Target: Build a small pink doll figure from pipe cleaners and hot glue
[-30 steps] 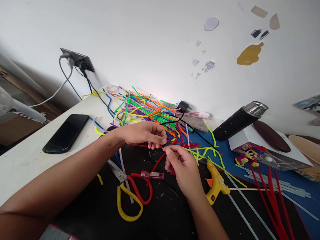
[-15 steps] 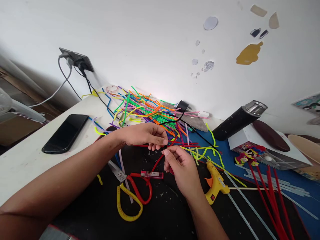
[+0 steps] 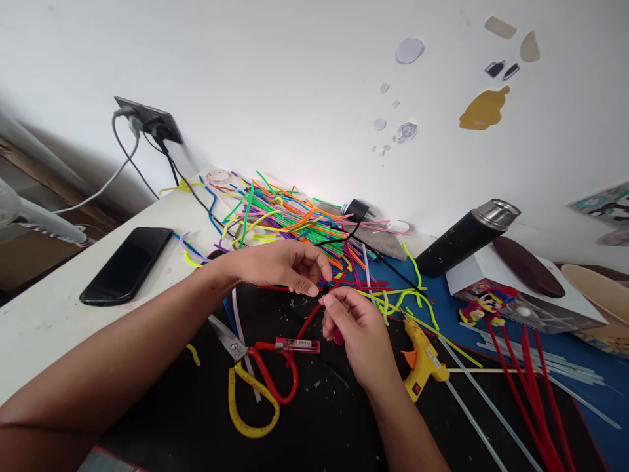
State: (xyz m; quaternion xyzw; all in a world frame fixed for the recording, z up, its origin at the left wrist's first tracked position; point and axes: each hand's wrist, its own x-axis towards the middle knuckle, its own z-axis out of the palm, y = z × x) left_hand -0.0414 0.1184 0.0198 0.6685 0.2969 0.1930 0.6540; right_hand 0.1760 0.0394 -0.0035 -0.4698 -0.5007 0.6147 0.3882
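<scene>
Between the fingertips of my two hands is a small black piece [image 3: 325, 288], too small to name. The thumb and fingers of my right hand [image 3: 358, 331] pinch its lower end. My left hand [image 3: 289, 265] hovers just above and to the left, its thumb and curled fingers apart beside the piece. A red pipe cleaner [image 3: 309, 319] runs behind my fingers. Below the hands, scissors [image 3: 240, 357] with one yellow and one red handle lie on the black mat [image 3: 324, 426], with a pink lighter [image 3: 297, 345] across the red handle.
A yellow glue gun [image 3: 422, 360] lies right of my right hand, near clear glue sticks [image 3: 472, 406] and red pipe cleaners [image 3: 538, 400]. Behind is a heap of coloured pipe cleaners [image 3: 289, 216]. A black flask [image 3: 466, 239] leans at the right; a phone [image 3: 126, 265] lies left.
My left thumb and fingers have spread apart from their pinch at the black piece. My right hand stays nearly in place, and the view has shifted slightly.
</scene>
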